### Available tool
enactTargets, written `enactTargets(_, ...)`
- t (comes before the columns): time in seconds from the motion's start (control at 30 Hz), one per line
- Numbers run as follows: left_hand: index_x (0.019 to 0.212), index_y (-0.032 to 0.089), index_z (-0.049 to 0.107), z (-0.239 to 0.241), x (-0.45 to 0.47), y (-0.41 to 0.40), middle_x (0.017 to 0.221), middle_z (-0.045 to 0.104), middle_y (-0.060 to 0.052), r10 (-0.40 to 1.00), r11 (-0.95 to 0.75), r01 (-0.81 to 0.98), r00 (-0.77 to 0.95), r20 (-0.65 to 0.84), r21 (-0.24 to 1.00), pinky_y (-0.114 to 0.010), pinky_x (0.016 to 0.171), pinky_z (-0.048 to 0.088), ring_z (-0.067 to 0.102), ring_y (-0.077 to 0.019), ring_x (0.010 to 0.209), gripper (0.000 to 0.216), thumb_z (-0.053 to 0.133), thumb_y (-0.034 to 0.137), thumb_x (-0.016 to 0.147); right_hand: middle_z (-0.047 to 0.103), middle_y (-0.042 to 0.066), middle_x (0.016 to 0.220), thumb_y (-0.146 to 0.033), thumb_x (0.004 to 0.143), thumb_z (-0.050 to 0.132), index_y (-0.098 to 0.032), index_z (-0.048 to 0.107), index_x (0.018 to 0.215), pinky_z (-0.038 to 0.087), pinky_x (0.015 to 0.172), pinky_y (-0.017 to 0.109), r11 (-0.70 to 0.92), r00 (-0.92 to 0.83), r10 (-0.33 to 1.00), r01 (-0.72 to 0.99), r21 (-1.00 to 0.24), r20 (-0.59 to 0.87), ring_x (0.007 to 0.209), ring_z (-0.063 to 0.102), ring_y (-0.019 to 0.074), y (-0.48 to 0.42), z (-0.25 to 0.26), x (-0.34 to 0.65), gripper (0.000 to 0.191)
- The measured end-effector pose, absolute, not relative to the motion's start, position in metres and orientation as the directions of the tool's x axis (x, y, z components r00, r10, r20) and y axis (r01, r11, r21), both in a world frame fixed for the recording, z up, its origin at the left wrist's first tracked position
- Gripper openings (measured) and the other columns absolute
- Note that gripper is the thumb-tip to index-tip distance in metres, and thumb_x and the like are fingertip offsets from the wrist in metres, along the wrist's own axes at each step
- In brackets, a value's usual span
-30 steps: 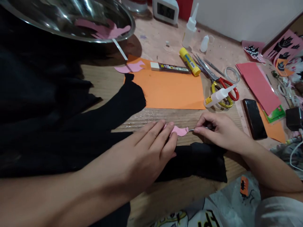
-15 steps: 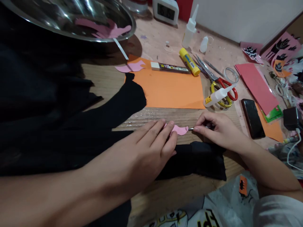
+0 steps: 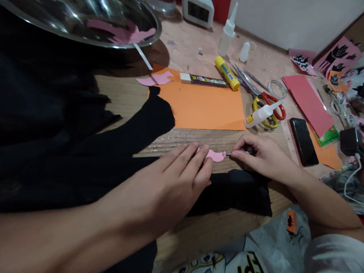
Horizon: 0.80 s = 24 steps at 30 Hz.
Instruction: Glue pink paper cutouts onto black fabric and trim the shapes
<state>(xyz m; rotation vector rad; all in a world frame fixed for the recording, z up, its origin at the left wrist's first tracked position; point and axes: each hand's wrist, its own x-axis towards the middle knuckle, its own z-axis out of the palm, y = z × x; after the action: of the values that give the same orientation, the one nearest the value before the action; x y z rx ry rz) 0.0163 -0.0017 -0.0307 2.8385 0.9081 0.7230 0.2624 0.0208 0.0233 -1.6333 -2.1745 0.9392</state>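
Observation:
A small pink paper cutout (image 3: 215, 156) lies on the wooden table just above a strip of black cloth (image 3: 239, 191). My left hand (image 3: 176, 182) lies flat with its fingers stretched out, the fingertips pressing the cutout's left end. My right hand (image 3: 260, 157) is pinched round a thin metal tool (image 3: 231, 154) whose tip touches the cutout's right end. Most of the tool is hidden in my fingers.
An orange sheet (image 3: 201, 104) lies behind the hands, with a lead case (image 3: 203, 79), a yellow glue stick (image 3: 227, 73), scissors (image 3: 263, 99) and a glue bottle (image 3: 263, 113). A steel bowl (image 3: 85, 22) with pink scraps sits at the far left. A black phone (image 3: 303, 141) lies right.
The hands and the pink cutout have stayed put. Only the view has shifted slightly.

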Motion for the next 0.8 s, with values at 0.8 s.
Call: enactTargets(0.8,0.118,0.001,0.075,-0.018,0.010,0.006,0.122,0.077,-0.026,0.406,-0.882,0.469,0.807,0.429,-0.048,-0.047,0.095,0.062,0.077,-0.0350,0.107,0.044,0.036,0.008,0.101,0.076,0.003,0.081,-0.023,0.094,0.070,-0.019,0.070,0.086,0.050,0.068,0.028,0.219,-0.343,0.939,0.610,-0.761,-0.004,0.072,0.067,0.0164,0.013,0.028,0.273,0.009)
